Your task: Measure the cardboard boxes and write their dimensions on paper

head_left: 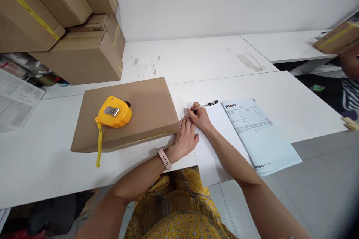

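My right hand is closed round a pen, its tip on a white sheet lying on the white table. My left hand lies flat with fingers stretched out, on the sheet's left edge and against the corner of a flat cardboard box. A yellow tape measure rests on that box, its strap hanging over the front edge. A pale wristwatch sits on my left wrist.
A printed pale-blue form lies right of the white sheet, overhanging the table edge. Stacked cardboard boxes fill the back left. Papers lie at far left. Another person's arm and a box show at the far right.
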The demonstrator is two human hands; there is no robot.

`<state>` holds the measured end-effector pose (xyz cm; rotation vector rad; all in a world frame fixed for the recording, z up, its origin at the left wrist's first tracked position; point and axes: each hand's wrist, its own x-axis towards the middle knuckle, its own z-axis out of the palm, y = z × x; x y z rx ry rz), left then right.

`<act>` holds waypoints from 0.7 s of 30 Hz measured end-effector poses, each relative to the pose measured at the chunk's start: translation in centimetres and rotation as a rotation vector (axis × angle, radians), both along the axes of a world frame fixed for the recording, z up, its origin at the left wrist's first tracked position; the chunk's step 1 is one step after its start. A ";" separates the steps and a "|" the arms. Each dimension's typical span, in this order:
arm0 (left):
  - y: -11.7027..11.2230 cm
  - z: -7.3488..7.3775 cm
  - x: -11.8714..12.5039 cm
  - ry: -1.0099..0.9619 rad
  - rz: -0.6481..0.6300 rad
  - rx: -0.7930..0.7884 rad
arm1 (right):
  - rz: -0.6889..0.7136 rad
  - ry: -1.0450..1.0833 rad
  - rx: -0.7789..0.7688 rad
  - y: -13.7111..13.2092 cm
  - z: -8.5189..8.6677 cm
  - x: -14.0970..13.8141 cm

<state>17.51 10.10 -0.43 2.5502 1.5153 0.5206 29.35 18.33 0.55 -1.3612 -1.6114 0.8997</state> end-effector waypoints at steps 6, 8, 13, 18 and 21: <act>0.0 0.4 0.1 0.016 0.004 -0.023 | 0.004 -0.009 0.014 0.1 -0.1 0.0; 0.0 0.3 0.1 0.010 0.001 -0.029 | 0.005 -0.014 0.012 0.0 -0.1 0.0; -0.1 0.3 0.1 0.004 0.005 -0.028 | 0.008 -0.023 0.014 0.0 -0.1 0.0; -0.1 0.5 0.1 0.021 0.000 -0.013 | 0.011 -0.037 0.019 0.1 -0.3 0.1; -0.1 0.5 0.1 0.030 0.004 -0.012 | 0.011 -0.037 0.022 0.2 -0.4 0.1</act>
